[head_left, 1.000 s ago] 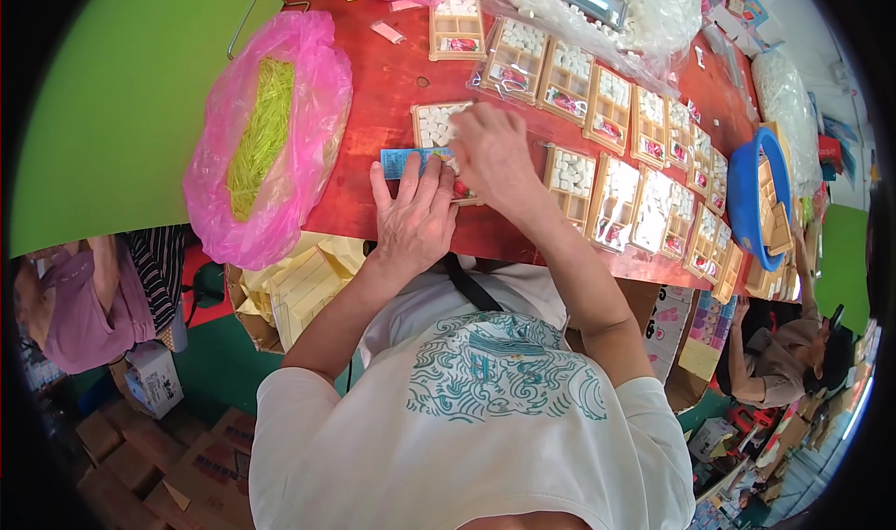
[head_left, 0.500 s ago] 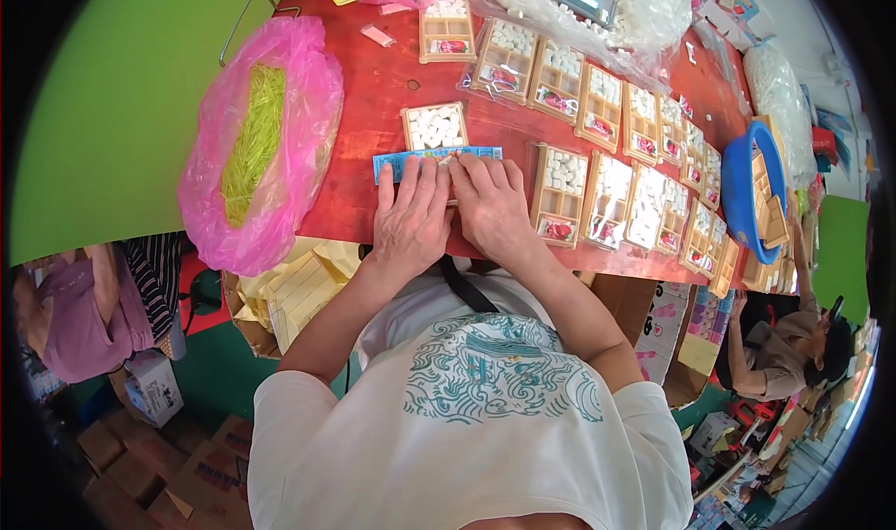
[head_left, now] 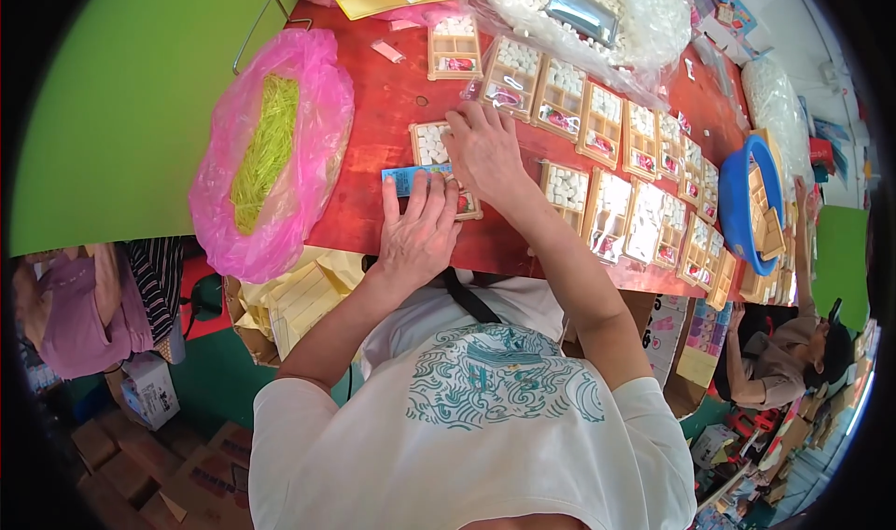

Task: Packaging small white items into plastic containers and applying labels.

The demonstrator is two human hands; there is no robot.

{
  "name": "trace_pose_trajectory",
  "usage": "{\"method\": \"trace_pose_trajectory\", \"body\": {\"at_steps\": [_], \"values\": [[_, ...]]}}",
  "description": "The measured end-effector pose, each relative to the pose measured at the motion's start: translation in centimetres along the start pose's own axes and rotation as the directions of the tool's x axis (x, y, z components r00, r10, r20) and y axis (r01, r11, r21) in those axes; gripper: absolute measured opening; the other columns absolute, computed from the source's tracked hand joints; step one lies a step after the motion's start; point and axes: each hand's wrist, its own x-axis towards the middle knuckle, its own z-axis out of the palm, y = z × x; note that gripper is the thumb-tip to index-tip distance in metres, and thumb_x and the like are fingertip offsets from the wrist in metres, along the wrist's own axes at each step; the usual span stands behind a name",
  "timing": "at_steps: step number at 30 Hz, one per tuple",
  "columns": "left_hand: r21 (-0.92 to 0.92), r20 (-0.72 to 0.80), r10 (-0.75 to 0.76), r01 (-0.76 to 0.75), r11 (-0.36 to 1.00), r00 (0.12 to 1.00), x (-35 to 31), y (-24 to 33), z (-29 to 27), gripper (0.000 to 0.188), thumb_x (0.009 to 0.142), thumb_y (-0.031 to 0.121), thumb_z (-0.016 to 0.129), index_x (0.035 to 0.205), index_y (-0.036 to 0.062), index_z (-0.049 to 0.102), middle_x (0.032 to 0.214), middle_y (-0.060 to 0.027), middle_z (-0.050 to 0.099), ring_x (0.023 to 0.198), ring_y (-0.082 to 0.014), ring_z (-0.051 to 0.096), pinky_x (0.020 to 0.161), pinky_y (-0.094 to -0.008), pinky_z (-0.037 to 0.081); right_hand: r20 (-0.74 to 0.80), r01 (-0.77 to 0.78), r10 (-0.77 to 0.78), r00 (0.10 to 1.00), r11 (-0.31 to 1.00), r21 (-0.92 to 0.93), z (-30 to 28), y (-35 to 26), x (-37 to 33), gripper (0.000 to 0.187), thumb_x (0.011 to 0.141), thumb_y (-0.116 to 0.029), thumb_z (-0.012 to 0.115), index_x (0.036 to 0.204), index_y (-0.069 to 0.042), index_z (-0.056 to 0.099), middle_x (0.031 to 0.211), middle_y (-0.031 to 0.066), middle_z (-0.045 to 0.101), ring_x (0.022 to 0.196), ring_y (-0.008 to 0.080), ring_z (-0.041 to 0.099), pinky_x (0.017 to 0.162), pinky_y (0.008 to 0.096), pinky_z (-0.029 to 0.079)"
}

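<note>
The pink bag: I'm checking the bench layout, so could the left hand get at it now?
Probably yes: the left hand rests on the blue card, but nothing visible blocks the stretch of red table toward the pink bag, whose open top shows green strips.

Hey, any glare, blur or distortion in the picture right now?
In the head view, bright glare washes out a tray in the near row; in the head view, fisheye distortion shows, with black corners; in the head view, the left hand looks reasonably sharp.

Pink plastic bag, blue basin, brown cartons
</note>
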Motion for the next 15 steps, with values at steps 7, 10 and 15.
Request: {"method": "trace_pose_trajectory", "body": {"at_steps": [7,10,15], "values": [[0.023,0.005,0.039,-0.039,0.999,0.999,-0.2,-0.2,-0.4,0.058,0.083,0.029,0.064,0.128,-0.0049,0.053,0.127,-0.0202,0.054,0.125,-0.0367,0.045,0.106,-0.0658,0.024,0.224,-0.059,0.064,0.973,0.998,-0.027,0.7,0.9,1.6,0.021,0.091,-0.025,0.058,0.089,-0.004,0.062,0.093,0.0115,0.059,0.096,0.0313,0.059,0.083,0.0454,0.044],[0.022,0.001,0.060,-0.060,0.998,0.998,-0.3,-0.2,-0.6,0.056,0.083,0.028,0.063,0.127,-0.0058,0.053,0.126,-0.0216,0.054,0.124,-0.0374,0.046,0.105,-0.0649,0.026,0.268,-0.078,0.064,0.961,0.996,0.040,0.8,2.1,2.5,0.029,0.094,-0.030,0.054,0.084,-0.003,0.063,0.089,0.0146,0.061,0.091,0.0347,0.061,0.078,0.0476,0.046],[0.009,-0.009,0.078,-0.078,0.997,0.997,-0.5,-0.2,-0.6,0.055,0.084,0.027,0.063,0.127,-0.0058,0.054,0.126,-0.0227,0.055,0.123,-0.0382,0.047,0.105,-0.0643,0.027,0.492,-0.201,0.105,0.864,0.968,0.148,0.5,3.7,4.3,0.038,0.095,-0.034,0.053,0.084,0.000,0.062,0.085,0.0197,0.064,0.084,0.0404,0.062,0.071,0.0494,0.047]]}}
